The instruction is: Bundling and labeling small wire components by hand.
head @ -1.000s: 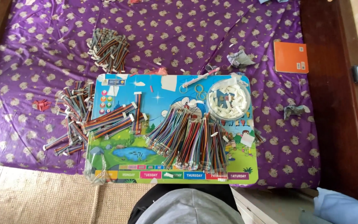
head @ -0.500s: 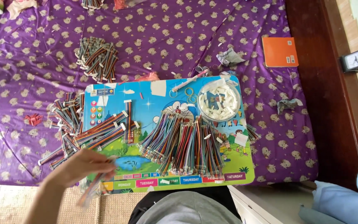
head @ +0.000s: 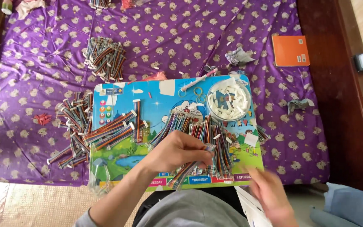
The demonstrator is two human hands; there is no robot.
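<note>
A colourful cartoon board (head: 118, 166) lies on a purple patterned cloth (head: 181, 38) and serves as the landmark here. On the board's lower middle, the left hand (head: 180, 152) has its fingers curled around a bundle of multicoloured ribbon cables (head: 198, 162), pinching it where the big loose heap of the same cables (head: 209, 134) spreads across the board's right half. The right hand (head: 267, 193) sits just off the board's lower right corner, blurred; its fingers look spread, and whether it holds anything I cannot tell. At the board's upper right stands a round clear bowl of small white pieces (head: 229, 101). On the board's left half lie a few sorted cable strips (head: 114, 130), more are piled just off its left edge (head: 74, 126), and another pile (head: 104, 58) lies above the board's top left corner. An orange booklet (head: 290, 50) rests well off to the board's upper right.
</note>
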